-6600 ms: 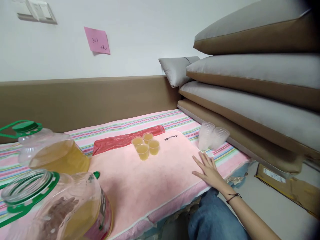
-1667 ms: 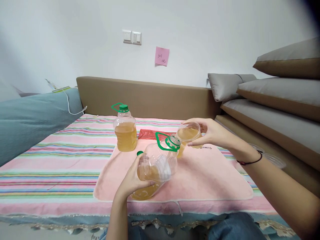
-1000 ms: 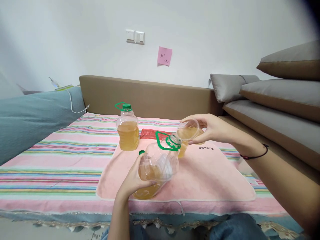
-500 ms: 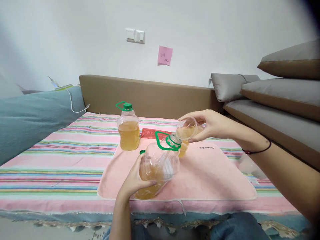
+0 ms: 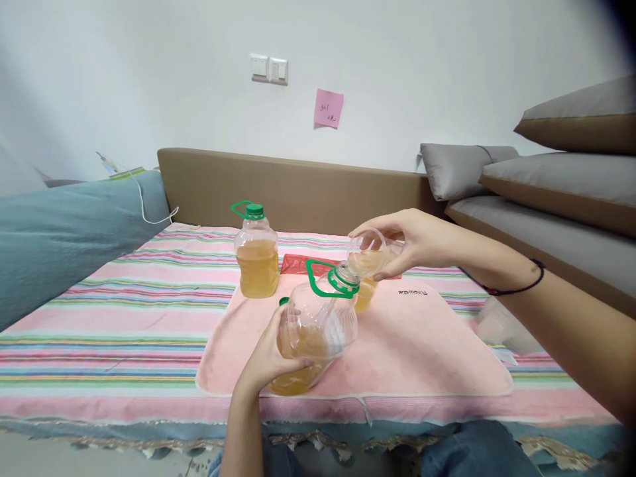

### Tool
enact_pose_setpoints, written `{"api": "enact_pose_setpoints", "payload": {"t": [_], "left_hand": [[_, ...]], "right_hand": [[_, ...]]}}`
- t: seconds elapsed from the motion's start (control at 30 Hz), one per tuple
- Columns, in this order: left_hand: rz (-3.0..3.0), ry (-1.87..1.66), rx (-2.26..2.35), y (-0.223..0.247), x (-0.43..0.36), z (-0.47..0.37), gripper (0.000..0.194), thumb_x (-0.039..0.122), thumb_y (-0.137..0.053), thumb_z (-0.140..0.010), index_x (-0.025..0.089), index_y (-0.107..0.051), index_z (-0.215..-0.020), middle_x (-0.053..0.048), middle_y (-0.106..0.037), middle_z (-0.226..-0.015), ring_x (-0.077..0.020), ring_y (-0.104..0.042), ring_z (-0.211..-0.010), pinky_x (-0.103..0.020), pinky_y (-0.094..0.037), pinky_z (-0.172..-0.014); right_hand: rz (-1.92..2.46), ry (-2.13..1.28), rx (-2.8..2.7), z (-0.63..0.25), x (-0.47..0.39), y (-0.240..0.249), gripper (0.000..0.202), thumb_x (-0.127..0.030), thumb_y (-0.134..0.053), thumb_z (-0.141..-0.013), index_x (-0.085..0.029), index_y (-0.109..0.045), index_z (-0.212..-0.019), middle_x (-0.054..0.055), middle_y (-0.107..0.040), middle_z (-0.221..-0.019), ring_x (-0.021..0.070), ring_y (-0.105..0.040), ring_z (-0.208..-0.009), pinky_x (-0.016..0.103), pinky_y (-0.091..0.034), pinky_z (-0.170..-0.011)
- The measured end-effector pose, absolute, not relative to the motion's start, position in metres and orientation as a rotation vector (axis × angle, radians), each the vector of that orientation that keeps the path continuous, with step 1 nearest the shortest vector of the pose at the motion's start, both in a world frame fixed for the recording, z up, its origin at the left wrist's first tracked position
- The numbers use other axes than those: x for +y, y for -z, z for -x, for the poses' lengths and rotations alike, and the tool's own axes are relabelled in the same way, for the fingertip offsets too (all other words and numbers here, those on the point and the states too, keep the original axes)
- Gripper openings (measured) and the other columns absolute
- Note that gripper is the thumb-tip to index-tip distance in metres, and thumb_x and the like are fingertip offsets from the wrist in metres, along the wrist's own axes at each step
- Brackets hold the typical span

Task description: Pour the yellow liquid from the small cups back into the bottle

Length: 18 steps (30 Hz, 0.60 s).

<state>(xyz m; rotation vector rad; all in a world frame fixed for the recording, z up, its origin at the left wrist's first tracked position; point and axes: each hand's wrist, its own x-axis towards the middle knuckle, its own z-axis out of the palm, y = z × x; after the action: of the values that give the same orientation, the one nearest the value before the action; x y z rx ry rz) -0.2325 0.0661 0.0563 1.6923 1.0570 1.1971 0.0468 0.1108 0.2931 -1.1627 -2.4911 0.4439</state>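
Observation:
My left hand (image 5: 271,358) is wrapped round the lower side of a clear plastic jug (image 5: 318,324), which leans to the right with its uncapped mouth up. A green ring handle (image 5: 320,278) circles its neck, and amber liquid lies in its lower part. At that mouth, my right hand (image 5: 397,245) grips a clear plastic cup (image 5: 366,250) tilted toward the opening, with some amber liquid in it. Behind the jug's neck, another container of amber liquid (image 5: 366,295) is mostly hidden. A capped jug (image 5: 257,265), partly filled with amber liquid, stands upright at the back left.
A pink mat (image 5: 422,351) lies on the striped cloth (image 5: 124,331). A red plastic bag (image 5: 303,264) lies behind the jugs. Clear plastic (image 5: 507,328) rests at the right, below stacked cushions (image 5: 561,205). A green cap (image 5: 283,301) shows beside my left hand.
My right hand has tipped the cup further and shifted slightly left over the jug's mouth. A thin stream seems to show inside the neck. My left hand and the jug stay nearly still.

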Motion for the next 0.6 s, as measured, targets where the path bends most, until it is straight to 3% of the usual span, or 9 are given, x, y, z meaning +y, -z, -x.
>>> {"api": "enact_pose_setpoints", "payload": {"t": [0.6], "left_hand": [[-1.674,-1.201,1.035,-0.055,0.064,0.234,0.104,0.042,-0.090,-0.059,0.024,-0.036,-0.146,-0.014,-0.042,-0.154,-0.0379,-0.037,-0.145,-0.055,-0.033,-0.119]], "right_hand": [[1.145,-0.326,-2.616,-0.028,0.109,-0.313,0.055,-0.043,-0.088,-0.057,-0.032,-0.076,-0.110,0.000,-0.074,-0.089,0.0248,-0.069,-0.082,0.032,-0.052,-0.066]]}}
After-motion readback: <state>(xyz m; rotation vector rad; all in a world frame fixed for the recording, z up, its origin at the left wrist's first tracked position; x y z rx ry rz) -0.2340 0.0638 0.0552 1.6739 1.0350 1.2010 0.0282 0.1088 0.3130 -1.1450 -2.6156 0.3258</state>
